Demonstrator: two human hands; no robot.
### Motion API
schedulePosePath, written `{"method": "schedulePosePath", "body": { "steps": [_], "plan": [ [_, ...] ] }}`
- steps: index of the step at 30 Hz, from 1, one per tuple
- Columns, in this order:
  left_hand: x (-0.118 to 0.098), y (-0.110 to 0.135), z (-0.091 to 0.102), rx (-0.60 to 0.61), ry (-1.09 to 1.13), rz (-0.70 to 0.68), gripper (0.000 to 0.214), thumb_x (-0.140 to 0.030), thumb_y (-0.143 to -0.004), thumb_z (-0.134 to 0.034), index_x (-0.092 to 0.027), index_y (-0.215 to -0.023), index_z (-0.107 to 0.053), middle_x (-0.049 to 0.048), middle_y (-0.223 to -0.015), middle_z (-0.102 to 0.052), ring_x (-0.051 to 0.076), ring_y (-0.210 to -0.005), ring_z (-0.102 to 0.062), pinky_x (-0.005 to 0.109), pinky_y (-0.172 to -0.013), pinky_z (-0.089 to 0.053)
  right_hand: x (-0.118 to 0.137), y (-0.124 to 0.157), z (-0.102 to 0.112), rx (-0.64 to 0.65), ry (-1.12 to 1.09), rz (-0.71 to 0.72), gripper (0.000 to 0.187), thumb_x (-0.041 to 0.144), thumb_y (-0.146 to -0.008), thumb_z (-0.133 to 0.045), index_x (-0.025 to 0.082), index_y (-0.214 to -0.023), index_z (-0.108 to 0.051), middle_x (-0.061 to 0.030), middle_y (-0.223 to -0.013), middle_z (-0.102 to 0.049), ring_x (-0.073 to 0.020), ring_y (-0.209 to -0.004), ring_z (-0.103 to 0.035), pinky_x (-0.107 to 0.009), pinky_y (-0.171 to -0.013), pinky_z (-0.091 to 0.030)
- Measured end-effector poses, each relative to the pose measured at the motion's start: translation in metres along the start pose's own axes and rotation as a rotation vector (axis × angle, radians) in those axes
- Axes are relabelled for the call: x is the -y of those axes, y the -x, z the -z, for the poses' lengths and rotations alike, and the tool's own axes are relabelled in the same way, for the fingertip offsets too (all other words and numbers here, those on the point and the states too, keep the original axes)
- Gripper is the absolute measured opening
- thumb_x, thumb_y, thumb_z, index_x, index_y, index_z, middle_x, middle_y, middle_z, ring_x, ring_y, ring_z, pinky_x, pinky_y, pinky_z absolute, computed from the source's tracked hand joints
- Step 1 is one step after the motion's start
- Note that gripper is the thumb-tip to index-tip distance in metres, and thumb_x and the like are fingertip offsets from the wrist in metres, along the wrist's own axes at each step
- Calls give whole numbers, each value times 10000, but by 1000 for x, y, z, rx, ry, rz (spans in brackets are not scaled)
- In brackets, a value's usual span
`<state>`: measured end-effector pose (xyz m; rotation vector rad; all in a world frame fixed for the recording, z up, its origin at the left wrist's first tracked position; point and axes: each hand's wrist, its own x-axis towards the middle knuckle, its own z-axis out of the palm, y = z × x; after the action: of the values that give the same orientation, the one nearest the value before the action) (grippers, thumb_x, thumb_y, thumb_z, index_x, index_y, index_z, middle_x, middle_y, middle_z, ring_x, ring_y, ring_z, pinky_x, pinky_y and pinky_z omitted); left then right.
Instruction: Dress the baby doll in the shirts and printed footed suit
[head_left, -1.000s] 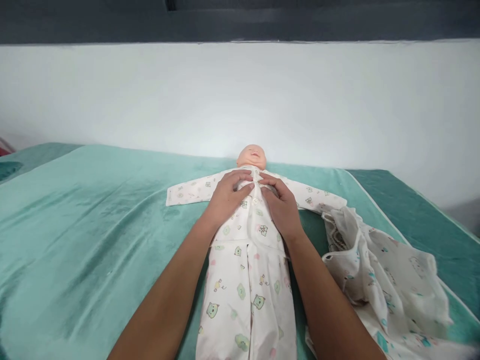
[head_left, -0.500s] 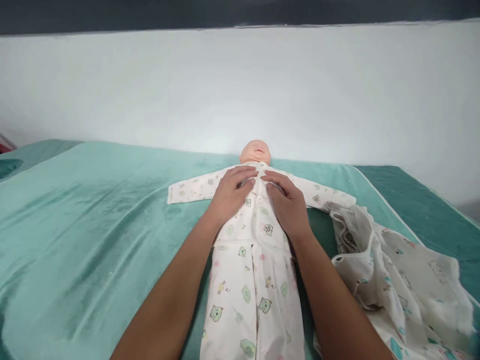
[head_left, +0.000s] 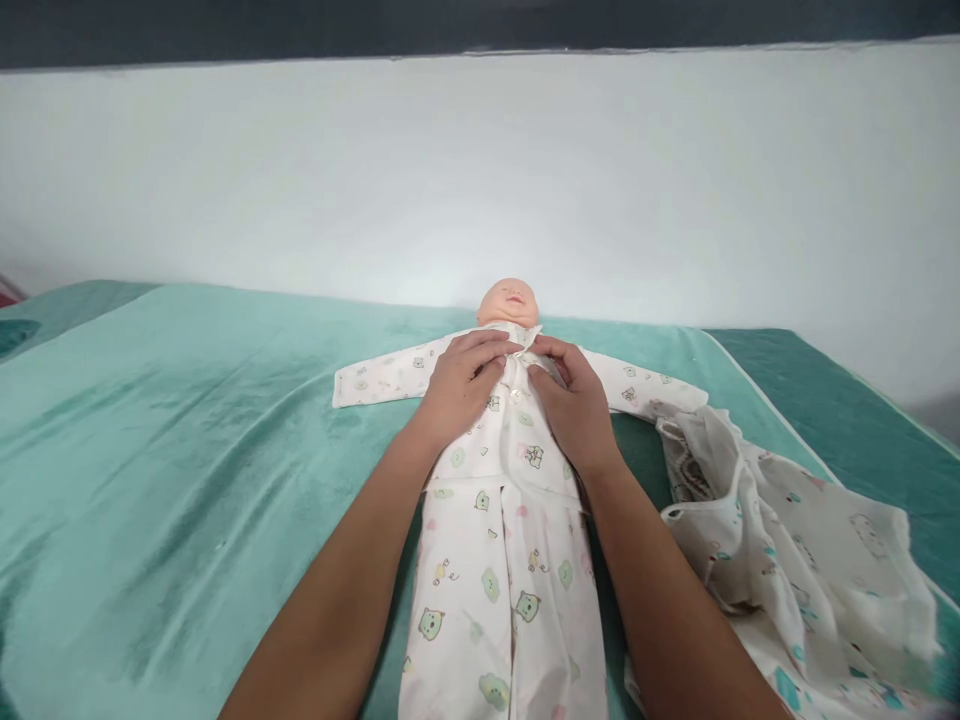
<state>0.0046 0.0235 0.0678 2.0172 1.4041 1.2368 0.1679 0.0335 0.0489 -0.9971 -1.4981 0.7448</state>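
A baby doll (head_left: pixel 510 302) lies on its back with its head toward the wall. It wears a white printed baby shirt (head_left: pixel 487 450) with long sleeves spread to both sides, and matching trousers (head_left: pixel 457 600). My left hand (head_left: pixel 469 385) rests on the shirt's chest, its fingertips closed on the front edge near the collar. Opposite it, my right hand (head_left: pixel 570 395) pinches the other front edge, which is lifted slightly. A button or snap (head_left: pixel 515 396) shows on the placket just below my fingers. The doll's own hands are hidden inside the sleeves.
A crumpled white printed baby garment (head_left: pixel 795 560) lies to the right, touching the end of the doll's sleeve. Under everything spreads a wrinkled green blanket (head_left: pixel 187 450). A white wall (head_left: pixel 480 180) rises behind the doll's head.
My right fingers have closed on the shirt's front edge and raised it a little near the collar. My left hand has stayed almost in place.
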Motion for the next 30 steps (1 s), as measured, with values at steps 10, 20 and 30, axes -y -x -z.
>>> {"method": "schedulePosePath", "body": {
  "steps": [10, 20, 30],
  "plan": [
    [6, 2, -4, 26, -251, -146, 430, -156, -958, -414, -314, -1233, -704, 11, -1403, -598, 230, -1342, -480, 451, -1134, -408, -2, -3, 0, 77, 189, -1, 263, 227, -868, -520, 279, -1099, -635, -65, -1412, -525, -237, -1402, -397, -500, -1202, -236],
    [9, 2, -6, -79, -38, -176, 405, -84, -916, -456, -300, -1032, -780, 8, -1270, -685, 185, -1218, -590, 389, -1057, -486, -2, -5, -1, 27, 132, -35, 81, 256, -838, -548, 263, -913, -579, -35, -1209, -604, -239, -1259, -494, -471, -1150, -282],
    [6, 5, -4, -118, 156, -73, 319, -103, -898, -495, -275, -935, -761, -8, -1196, -713, 165, -1158, -625, 358, -1046, -479, -4, -6, -3, -7, -32, -23, 34, 227, -824, -568, 252, -840, -584, -48, -1252, -599, -220, -1291, -497, -442, -1143, -329]
  ]
}}
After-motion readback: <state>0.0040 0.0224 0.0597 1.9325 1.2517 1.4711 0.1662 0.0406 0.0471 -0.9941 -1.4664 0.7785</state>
